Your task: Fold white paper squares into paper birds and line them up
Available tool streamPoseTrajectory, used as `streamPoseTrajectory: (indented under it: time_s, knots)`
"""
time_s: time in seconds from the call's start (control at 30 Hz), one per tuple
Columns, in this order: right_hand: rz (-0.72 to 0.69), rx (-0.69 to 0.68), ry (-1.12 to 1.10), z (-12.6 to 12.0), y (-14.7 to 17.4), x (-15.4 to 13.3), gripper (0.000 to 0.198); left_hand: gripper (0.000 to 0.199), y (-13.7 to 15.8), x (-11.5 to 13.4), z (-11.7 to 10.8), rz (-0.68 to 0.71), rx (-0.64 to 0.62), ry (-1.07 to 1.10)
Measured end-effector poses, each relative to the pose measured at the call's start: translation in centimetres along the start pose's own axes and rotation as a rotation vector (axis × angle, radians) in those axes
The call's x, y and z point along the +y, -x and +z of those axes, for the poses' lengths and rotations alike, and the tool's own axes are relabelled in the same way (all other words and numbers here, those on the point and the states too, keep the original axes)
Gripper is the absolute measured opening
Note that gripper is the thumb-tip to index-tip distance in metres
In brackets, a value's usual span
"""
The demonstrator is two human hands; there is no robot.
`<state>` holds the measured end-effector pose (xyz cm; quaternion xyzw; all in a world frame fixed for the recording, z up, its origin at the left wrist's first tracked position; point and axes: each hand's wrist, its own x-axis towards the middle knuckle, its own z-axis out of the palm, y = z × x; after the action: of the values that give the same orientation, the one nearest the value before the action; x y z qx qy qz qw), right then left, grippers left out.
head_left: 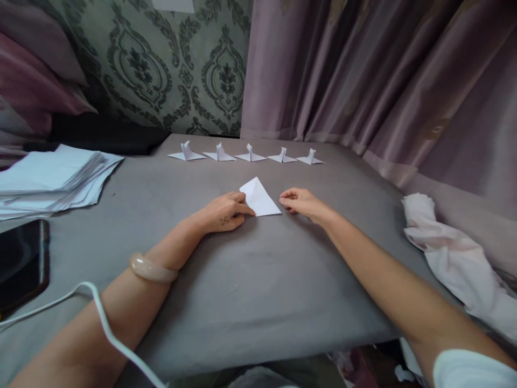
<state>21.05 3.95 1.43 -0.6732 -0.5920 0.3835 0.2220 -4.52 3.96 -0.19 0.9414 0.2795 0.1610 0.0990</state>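
Note:
A folded sheet of white paper [262,199] lies on the grey cloth in front of me, a roughly triangular shape with its point facing away and a crease near its top. My left hand [226,212] is closed at its left edge, the index finger pressing on the lower left corner and the other fingers curled. Just off the right corner is my right hand [301,203], its thumb and fingertips drawn together with a small gap to the paper. Nothing shows between those fingertips.
Several folded paper figures [250,155] with flat wings stand in a row behind. At left are a stack of white sheets [52,175], a dark-screened device [22,264] and a white cable [100,318] crossing my left forearm. Crumpled pale cloth [452,253] lies right, near the curtain [315,70].

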Motion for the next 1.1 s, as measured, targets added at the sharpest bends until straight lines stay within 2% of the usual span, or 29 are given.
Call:
streamPoseTrajectory:
  time_s: [0.13,0.2,0.27,0.37,0.4,0.47,0.5,0.57,0.63,0.67,0.73,0.9,1.1]
  knots:
    - [-0.152,0.058,-0.151,2.4,0.6,0.7,0.037,0.035,0.3,-0.1,0.3,-0.055,0.078,0.051]
    - [-0.191,0.051,-0.22,3.5,0.7,0.8,0.039,0.031,0.4,-0.2,0.4,-0.095,0.141,0.052]
    - [-0.241,0.048,-0.282,4.0,0.7,0.7,0.034,0.03,0.3,-0.4,0.5,-0.127,0.298,0.011]
    - [-0.465,0.171,-0.236,3.9,0.9,0.7,0.018,0.056,0.2,-0.6,0.4,-0.149,0.628,-0.155]
    - [-0.578,0.253,-0.173,3.8,1.0,0.7,0.012,0.068,0.2,-0.6,0.4,-0.14,0.705,-0.225]
    - [-0.787,0.411,0.014,3.4,1.3,0.8,0.016,0.08,0.2,-0.4,0.3,-0.091,0.768,-0.342]
    - [-0.865,0.458,0.123,3.3,1.5,0.9,0.021,0.077,0.3,-0.3,0.3,-0.054,0.752,-0.385]
    - [-0.95,0.464,0.336,3.1,1.8,1.1,0.028,0.054,0.3,0.1,0.4,0.049,0.639,-0.44]
    - [-0.957,0.419,0.491,3.0,2.2,1.4,0.029,0.024,0.2,0.4,0.5,0.172,0.472,-0.461]
    - [-0.94,0.396,0.538,3.0,2.4,1.5,0.028,0.017,0.2,0.5,0.5,0.219,0.397,-0.459]
    - [-0.875,0.346,0.589,3.1,2.8,1.9,0.026,0.018,-0.1,0.8,0.7,0.246,0.293,-0.43]
    - [-0.667,0.228,0.558,3.1,4.2,2.5,0.023,0.025,-0.6,1.6,0.7,0.163,0.099,-0.311]
    - [-0.59,0.228,0.523,3.0,5.2,2.7,0.024,0.035,-0.9,2.4,0.4,0.037,0.075,-0.221]
